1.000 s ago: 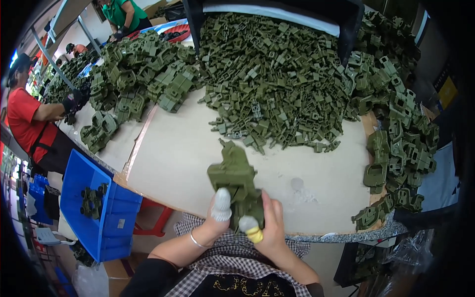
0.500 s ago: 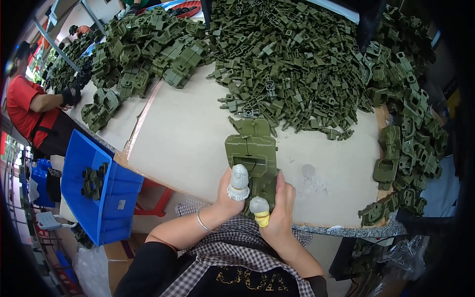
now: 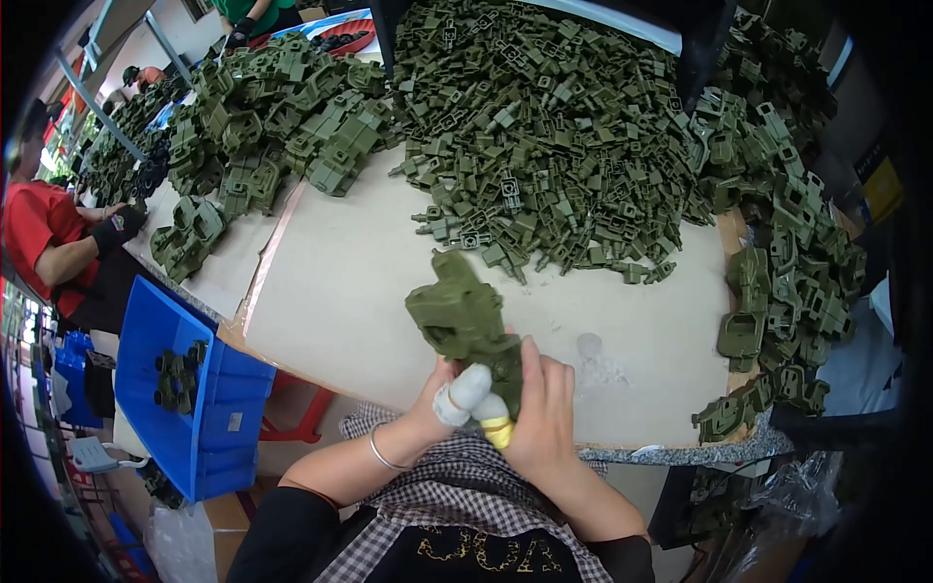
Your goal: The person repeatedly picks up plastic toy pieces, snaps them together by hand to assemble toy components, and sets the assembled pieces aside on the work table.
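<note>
- The blocky moulded plastic toy part [image 3: 465, 321] is olive green.
- Beyond that part, the big heap of small plastic pieces [image 3: 564, 136] is the same olive green, on a pale beige tabletop [image 3: 369, 282].
- Left of it, the rectangular plastic crate [image 3: 190, 389] is bright blue.
- Below it, the checked apron [image 3: 457, 496] is black and white.
- Wrapped fingertips [image 3: 465, 391] show white and yellow.

Labels and packaging near the work area

A small pale rectangular label [image 3: 234, 421] sits on the side wall of the blue plastic bin [image 3: 185, 442] at lower left. A yellow rectangular sign [image 3: 882, 189] hangs at the right edge. A clear plastic bag [image 3: 792, 481] hangs under the tabletop [image 3: 369, 291] at lower right.
</note>
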Available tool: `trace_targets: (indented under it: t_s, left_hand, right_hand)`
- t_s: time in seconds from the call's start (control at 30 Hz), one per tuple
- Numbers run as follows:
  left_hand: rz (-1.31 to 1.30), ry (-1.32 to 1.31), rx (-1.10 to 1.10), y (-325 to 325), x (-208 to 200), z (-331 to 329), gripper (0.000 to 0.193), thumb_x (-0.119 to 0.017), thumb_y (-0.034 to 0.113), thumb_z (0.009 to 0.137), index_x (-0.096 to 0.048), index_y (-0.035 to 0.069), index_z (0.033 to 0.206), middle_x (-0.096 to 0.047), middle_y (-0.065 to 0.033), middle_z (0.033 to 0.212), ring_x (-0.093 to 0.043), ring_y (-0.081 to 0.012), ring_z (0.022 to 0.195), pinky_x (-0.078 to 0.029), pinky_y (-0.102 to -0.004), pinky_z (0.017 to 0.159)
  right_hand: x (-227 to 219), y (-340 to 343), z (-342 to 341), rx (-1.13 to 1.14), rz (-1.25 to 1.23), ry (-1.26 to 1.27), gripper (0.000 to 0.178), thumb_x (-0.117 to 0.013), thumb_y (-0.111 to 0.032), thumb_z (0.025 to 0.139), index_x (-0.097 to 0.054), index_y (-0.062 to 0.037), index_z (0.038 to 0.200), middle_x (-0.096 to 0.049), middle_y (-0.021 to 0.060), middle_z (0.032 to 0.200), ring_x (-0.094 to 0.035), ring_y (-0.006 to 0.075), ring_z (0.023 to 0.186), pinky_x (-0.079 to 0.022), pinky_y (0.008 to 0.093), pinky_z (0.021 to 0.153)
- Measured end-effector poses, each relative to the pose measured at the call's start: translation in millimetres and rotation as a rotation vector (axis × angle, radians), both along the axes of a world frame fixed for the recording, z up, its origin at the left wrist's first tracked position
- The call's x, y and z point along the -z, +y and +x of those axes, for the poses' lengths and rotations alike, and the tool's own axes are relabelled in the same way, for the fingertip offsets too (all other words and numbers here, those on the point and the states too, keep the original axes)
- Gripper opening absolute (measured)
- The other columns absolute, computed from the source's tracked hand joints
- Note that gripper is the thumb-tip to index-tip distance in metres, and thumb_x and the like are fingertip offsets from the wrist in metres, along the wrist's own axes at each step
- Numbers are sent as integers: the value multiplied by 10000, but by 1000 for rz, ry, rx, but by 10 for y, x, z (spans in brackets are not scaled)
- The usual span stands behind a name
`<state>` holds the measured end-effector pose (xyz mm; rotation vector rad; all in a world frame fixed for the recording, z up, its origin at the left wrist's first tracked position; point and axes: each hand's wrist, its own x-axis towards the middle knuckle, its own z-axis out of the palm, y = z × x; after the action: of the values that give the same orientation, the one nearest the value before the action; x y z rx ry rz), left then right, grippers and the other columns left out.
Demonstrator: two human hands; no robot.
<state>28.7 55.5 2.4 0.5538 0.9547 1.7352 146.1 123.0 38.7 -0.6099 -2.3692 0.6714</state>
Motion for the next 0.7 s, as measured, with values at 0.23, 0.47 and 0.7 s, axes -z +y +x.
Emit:
trace_targets:
  t_s: [0.23,0.47,0.7]
  left_hand:
    - [63,-138,-167,-66,-48,-249,508,-523,277,877,-349,39,1290,-459,-212,1248,-458,-282,1163,-380,-381,982]
    - [124,-127,-3,-36,-141,-160,529,-507,331,883,-344,35,1291,-441,-208,1270,-439,-271,1179,-359,-395,995]
    - [-103,1113,272,-329,-873,-555,380,-624,297,801,-564,6,1038,-528,-165,1139,-538,-224,1016,-437,-339,842]
  right_hand:
    - [57,7,212,-103,-553,173,835,-734,-209,702,-243,15,1339,-467,164,1131,-491,284,992,-412,355,861]
    - [100,57,83,-327,-1522,585,731,-738,-119,708,-333,0,1305,-466,104,1225,-460,175,1134,-365,308,957]
    - [67,551,352,-335,-1053,134,638,-658,-24,748,-341,-25,1301,-506,116,1177,-514,190,1058,-413,295,906]
